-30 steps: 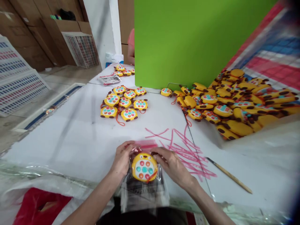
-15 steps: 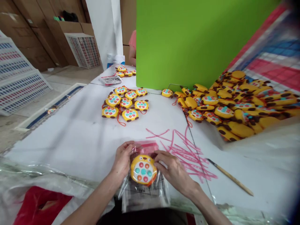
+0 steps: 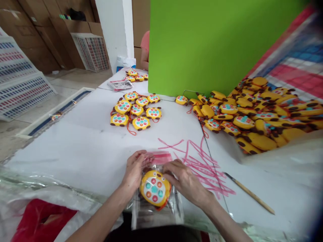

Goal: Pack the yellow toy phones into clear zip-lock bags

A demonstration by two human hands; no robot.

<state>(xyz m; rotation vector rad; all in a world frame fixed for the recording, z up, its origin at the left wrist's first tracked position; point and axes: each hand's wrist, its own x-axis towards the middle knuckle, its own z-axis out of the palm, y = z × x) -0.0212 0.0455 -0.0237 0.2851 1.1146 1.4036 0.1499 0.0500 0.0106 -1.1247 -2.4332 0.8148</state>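
- Tilted rightward since half a second ago, the toy [image 3: 154,190] lies askew in the bag [image 3: 157,220], near middle.
- Table [image 3: 83,144]: smooth white sheet, pink scribbles at near right.
- Board [image 3: 202,43]: flat green, far.
- Heap [image 3: 244,122]: rounded yellow toys, right.
- Left hand [image 3: 133,172]: fingers clamped on the bag's upper edge.
- Right hand [image 3: 186,180]: fingers curled against the toy's upper right; cannot tell whether they clamp.
- Bag: clear crinkled plastic, pink band.
- Toy: shiny yellow, white belly, red, orange and teal domes.
- Stick [image 3: 249,193]: slim, wooden, dark-tipped.
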